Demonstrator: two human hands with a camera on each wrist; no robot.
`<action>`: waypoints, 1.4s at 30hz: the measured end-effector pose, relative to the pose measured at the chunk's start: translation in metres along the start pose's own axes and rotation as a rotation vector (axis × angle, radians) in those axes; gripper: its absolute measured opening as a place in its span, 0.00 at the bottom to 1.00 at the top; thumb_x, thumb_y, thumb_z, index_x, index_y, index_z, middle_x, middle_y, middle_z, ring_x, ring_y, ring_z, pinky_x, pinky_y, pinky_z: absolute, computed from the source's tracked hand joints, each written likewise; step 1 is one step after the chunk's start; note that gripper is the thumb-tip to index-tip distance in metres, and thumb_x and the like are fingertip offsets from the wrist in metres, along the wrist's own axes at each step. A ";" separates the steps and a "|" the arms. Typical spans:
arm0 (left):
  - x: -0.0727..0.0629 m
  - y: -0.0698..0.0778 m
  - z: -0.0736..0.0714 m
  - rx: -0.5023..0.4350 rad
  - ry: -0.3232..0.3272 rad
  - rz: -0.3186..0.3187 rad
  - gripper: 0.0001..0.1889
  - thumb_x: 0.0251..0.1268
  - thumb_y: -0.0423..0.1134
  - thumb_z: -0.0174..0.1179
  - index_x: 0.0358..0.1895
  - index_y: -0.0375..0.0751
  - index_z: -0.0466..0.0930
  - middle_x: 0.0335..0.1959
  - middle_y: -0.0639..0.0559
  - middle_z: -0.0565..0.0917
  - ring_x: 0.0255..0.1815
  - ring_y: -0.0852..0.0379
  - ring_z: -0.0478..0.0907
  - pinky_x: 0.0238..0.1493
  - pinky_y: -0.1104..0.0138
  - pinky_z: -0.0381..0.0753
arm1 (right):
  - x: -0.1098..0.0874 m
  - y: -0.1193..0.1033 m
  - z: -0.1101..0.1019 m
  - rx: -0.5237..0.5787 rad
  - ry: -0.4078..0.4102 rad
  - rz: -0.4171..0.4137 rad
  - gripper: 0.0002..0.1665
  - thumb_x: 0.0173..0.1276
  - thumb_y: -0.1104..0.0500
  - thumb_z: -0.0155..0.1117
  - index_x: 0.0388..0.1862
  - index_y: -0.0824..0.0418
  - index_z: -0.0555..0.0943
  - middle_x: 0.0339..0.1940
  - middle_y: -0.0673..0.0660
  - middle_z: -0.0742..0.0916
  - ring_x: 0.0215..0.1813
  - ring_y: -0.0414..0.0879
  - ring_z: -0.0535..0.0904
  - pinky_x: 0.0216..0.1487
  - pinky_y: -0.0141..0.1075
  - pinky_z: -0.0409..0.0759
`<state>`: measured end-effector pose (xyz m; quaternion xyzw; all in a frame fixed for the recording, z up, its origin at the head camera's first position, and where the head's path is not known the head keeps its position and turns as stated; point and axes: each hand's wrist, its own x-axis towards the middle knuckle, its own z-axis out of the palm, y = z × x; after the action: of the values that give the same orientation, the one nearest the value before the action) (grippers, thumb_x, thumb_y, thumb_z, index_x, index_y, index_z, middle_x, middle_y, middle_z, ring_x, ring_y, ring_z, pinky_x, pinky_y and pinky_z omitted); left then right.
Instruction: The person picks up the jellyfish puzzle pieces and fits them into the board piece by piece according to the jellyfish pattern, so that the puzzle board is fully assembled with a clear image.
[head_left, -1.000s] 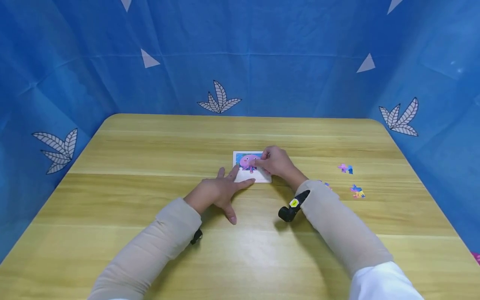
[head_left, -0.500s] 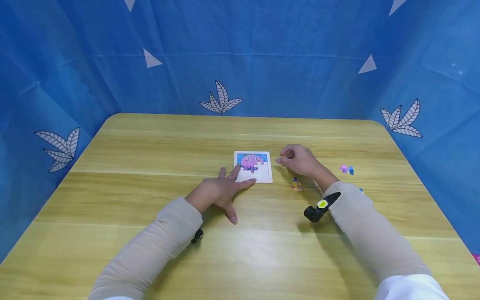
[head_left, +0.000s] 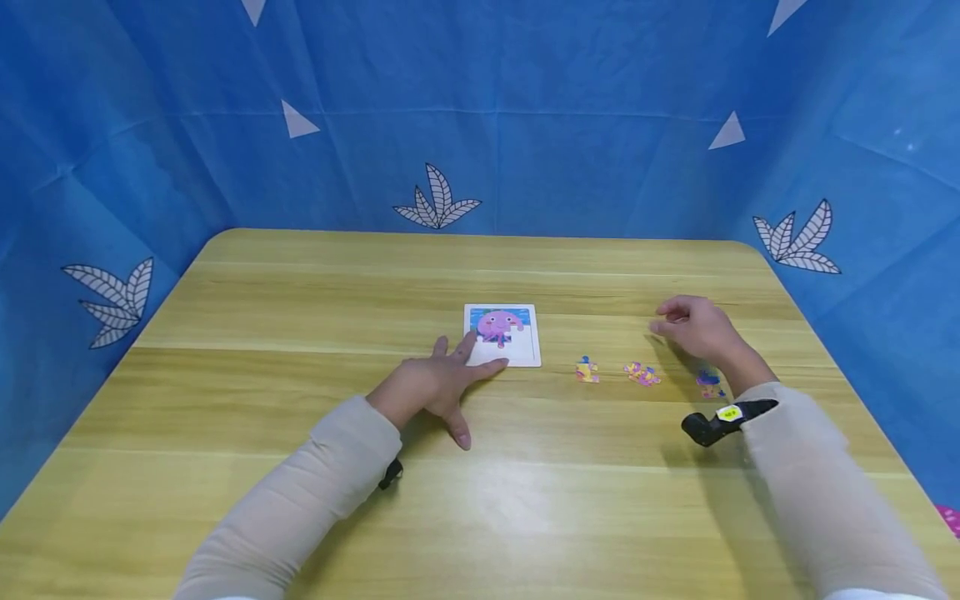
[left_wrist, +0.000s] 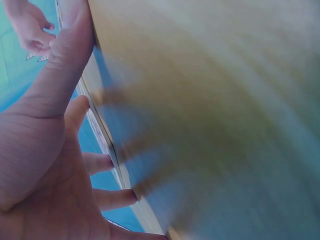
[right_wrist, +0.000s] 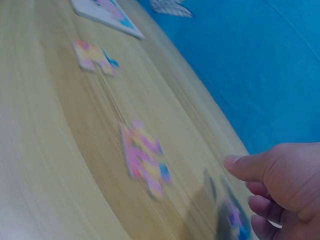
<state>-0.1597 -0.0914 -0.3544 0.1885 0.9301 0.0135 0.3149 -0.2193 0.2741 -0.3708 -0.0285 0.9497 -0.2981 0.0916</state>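
The puzzle tray (head_left: 528, 356) lies flat near the middle of the worktop (head_left: 315, 283), somewhat closer to the far edge than to the near one. It is white-rimmed; its upper part shows a pink, smiling creature on blue, and the lower right part is bare white. Towards the right edge lie, apart, a yellow piece (head_left: 587, 372) with blue tab, a pink-yellow cluster (head_left: 642, 374), and a blue-purple piece (head_left: 709, 385), partly in shadow.

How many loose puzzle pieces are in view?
4: first piece right of the puzzle board; middle piece further right; shaded piece and purple-blue piece (right wrist view only) near the right hand. Others may be hidden.
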 end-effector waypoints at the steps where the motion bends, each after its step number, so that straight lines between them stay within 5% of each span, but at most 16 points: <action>1: 0.000 0.000 0.000 0.000 0.000 0.000 0.64 0.29 0.63 0.74 0.71 0.81 0.36 0.77 0.52 0.27 0.76 0.37 0.32 0.58 0.39 0.64 | -0.002 0.005 -0.002 0.002 0.003 0.014 0.26 0.70 0.51 0.57 0.58 0.70 0.71 0.54 0.70 0.75 0.55 0.63 0.71 0.53 0.54 0.70; 11: 0.000 -0.003 0.001 -0.003 0.000 -0.003 0.64 0.29 0.63 0.74 0.71 0.81 0.36 0.77 0.51 0.27 0.76 0.37 0.31 0.59 0.39 0.64 | -0.011 0.033 -0.012 0.010 -0.019 0.090 0.35 0.69 0.44 0.56 0.60 0.72 0.69 0.57 0.74 0.71 0.57 0.67 0.66 0.57 0.58 0.65; 23: 0.002 -0.002 0.003 0.004 0.008 0.002 0.64 0.29 0.64 0.74 0.71 0.81 0.36 0.77 0.52 0.27 0.76 0.37 0.32 0.56 0.41 0.67 | -0.010 0.034 -0.009 0.010 0.018 0.121 0.28 0.68 0.47 0.58 0.52 0.70 0.70 0.49 0.70 0.72 0.49 0.62 0.67 0.47 0.50 0.69; 34: 0.003 -0.001 0.003 0.014 0.007 -0.007 0.64 0.28 0.64 0.74 0.71 0.82 0.36 0.77 0.52 0.28 0.76 0.38 0.33 0.57 0.41 0.67 | -0.009 0.026 -0.004 0.007 0.052 0.020 0.22 0.69 0.50 0.58 0.48 0.70 0.74 0.41 0.65 0.77 0.42 0.55 0.71 0.39 0.40 0.70; 42: 0.003 -0.001 0.002 0.017 0.005 -0.002 0.64 0.29 0.64 0.74 0.71 0.81 0.36 0.77 0.52 0.28 0.76 0.37 0.33 0.57 0.40 0.67 | -0.005 0.010 0.001 0.029 0.047 -0.016 0.24 0.72 0.48 0.53 0.51 0.68 0.74 0.43 0.65 0.78 0.43 0.54 0.73 0.39 0.39 0.71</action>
<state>-0.1610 -0.0918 -0.3580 0.1901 0.9312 0.0056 0.3110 -0.2137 0.2822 -0.3765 -0.0277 0.9469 -0.3133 0.0672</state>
